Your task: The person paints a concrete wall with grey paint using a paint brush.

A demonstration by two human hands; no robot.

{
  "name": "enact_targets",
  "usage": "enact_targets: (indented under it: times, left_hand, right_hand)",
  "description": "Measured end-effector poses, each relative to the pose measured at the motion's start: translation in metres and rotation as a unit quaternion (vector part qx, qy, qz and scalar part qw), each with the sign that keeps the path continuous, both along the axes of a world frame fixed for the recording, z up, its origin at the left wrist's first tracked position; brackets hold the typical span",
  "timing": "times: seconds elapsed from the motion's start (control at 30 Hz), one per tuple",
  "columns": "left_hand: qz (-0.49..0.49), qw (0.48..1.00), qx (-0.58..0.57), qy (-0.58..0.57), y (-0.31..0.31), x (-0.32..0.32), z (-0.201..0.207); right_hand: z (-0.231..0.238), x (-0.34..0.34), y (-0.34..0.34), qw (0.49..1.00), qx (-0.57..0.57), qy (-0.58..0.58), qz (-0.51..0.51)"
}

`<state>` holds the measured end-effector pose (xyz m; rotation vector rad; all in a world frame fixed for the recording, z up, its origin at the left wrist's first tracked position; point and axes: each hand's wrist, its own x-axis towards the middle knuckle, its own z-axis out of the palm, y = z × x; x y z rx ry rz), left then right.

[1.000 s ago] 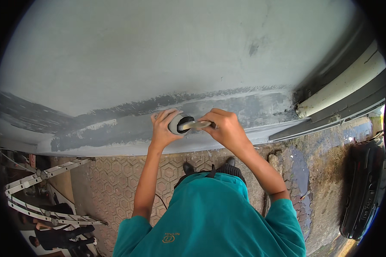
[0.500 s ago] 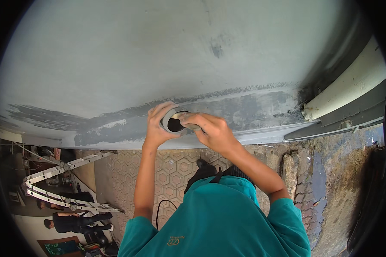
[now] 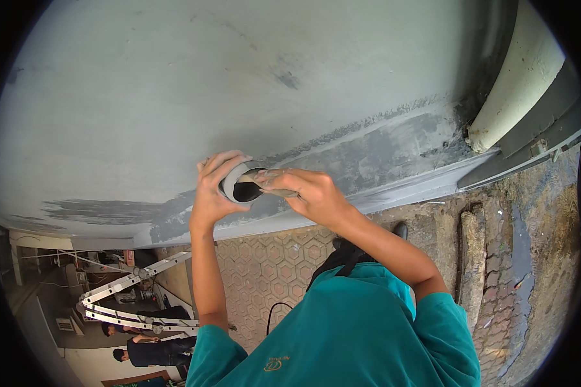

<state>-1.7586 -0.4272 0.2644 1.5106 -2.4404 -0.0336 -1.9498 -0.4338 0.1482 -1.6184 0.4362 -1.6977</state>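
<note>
My left hand point(image 3: 214, 187) is wrapped round the side of a round grey paint can point(image 3: 237, 198), whose open mouth faces me and looks dark inside. Closed in a pinch, my right hand point(image 3: 310, 192) grips what looks like a paintbrush point(image 3: 281, 192) with a flat tan handle. Its pale end dips into the can's mouth, partly hidden by my fingers. Both hands are in front of the lower part of a grey wall point(image 3: 174, 84), where a darker grey band of rough strokes point(image 3: 381, 151) runs along the base.
A thick pale pipe point(image 3: 519, 77) stands by the wall at the right. Hexagonal paving point(image 3: 258, 264) lies below, with a long rough block point(image 3: 472, 258) farther right. At the lower left are an aluminium ladder point(image 3: 119, 290) and two people, one in dark clothes point(image 3: 152, 350).
My hands, with the can and paintbrush, have shifted slightly left in view. The wall, pipe and ladder sit farther right and tilted, as my view has turned.
</note>
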Motion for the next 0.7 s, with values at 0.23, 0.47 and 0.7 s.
enact_targets:
  times: [0.23, 0.47, 0.7]
  left_hand:
    - [-0.017, 0.999, 0.025, 0.013, -0.006, -0.003, 0.005]
    - [-0.017, 1.000, 0.000, 0.025, -0.002, 0.006, 0.005]
    - [0.011, 0.999, -0.048, 0.014, 0.007, 0.019, -0.013]
  right_hand:
    - [0.008, 0.005, -0.006, 0.998, -0.060, 0.018, -0.015]
    - [0.019, 0.007, -0.013, 0.993, -0.110, 0.013, -0.027]
    - [0.028, -0.006, -0.008, 0.990, 0.009, 0.068, 0.119]
